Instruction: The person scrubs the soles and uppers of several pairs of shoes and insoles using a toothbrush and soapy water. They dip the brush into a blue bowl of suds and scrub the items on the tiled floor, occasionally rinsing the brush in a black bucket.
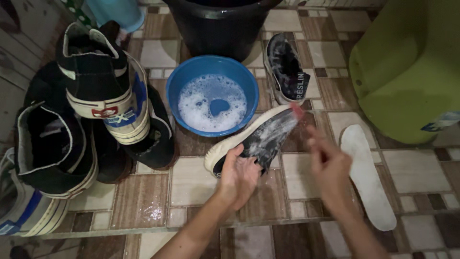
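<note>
My left hand (239,175) grips a black sneaker with a white sole (261,136) at its toe end, holding it tilted above the tiled floor. The shoe's upper is covered in soap suds. My right hand (328,165) is blurred just right of the shoe's heel, fingers partly curled. A small pink-red object (297,111) shows at the heel tip; whether my right hand holds it cannot be told. Just beyond the shoe sits a blue basin (213,98) holding soapy, foamy water.
A second soapy black sneaker (285,69) lies behind the basin's right. A white insole (368,175) lies at right, beside a green plastic container (407,72). A black bucket (220,26) stands at the back. Several black and white high-top shoes (96,110) are piled at left.
</note>
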